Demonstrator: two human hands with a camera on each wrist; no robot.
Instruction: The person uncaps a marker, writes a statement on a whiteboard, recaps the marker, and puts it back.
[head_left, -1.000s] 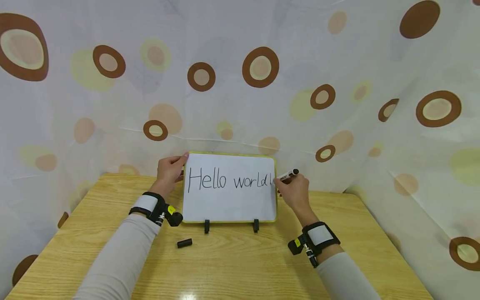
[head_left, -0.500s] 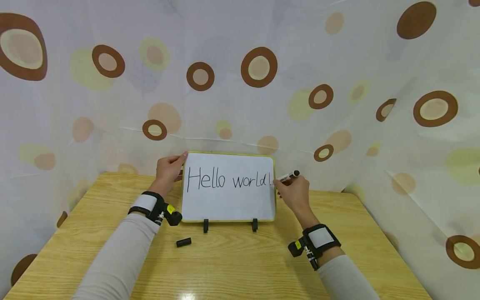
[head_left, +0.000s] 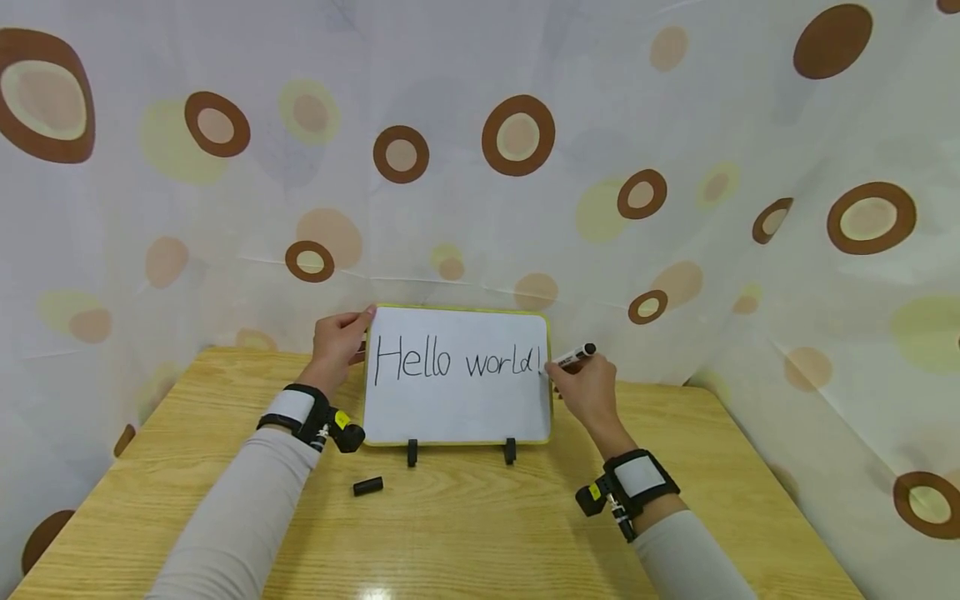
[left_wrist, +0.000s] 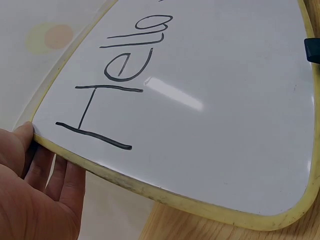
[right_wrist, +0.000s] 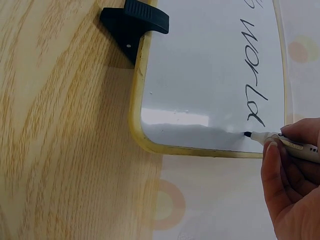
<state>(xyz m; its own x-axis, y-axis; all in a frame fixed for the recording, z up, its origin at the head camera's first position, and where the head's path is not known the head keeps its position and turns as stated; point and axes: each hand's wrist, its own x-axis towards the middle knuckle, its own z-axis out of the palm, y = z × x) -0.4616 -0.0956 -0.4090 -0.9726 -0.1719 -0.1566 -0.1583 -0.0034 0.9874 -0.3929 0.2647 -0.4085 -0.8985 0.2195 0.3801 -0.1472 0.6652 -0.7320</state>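
A whiteboard (head_left: 457, 408) with a yellow rim stands tilted back on the table, bearing the black words "Hello world!". My left hand (head_left: 336, 346) grips its upper left corner; in the left wrist view the thumb (left_wrist: 24, 134) lies at the rim and the other fingers reach behind the board. Between thumb and fingers my right hand (head_left: 591, 387) pinches a white marker (head_left: 576, 356) near the board's right edge. In the right wrist view the marker's black tip (right_wrist: 248, 134) is at the board's surface, just past the last letters.
Two black stand feet (head_left: 412, 452) hold the board's lower edge. A black marker cap (head_left: 367, 486) lies on the wooden table (head_left: 450, 533) in front, left of centre. A patterned curtain (head_left: 465, 208) hangs close behind the board and along the sides.
The marker tip has shifted slightly down at the board's right edge, and a dot now shows beneath the exclamation mark's stroke. The left hand stays on the corner.
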